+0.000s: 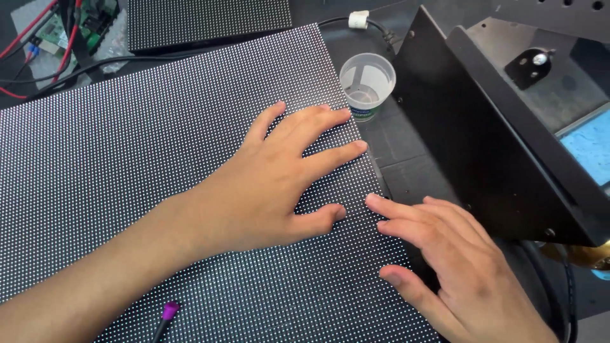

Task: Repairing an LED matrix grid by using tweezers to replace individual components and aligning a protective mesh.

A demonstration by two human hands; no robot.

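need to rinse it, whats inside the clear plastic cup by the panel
The clear plastic cup looks empty: only its ribbed bottom shows through. Its base and what it stands on are hidden by the cup itself and the dotted panel edge.

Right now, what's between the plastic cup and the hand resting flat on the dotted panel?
Only the dotted panel itself and a strip of dark tabletop. Nothing else lies between the plastic cup and the left hand in the head view.

Large flat black LED panel studded with a fine grid of white dots, lying face-up on the surface, slightly skewed, right edge under the fingers
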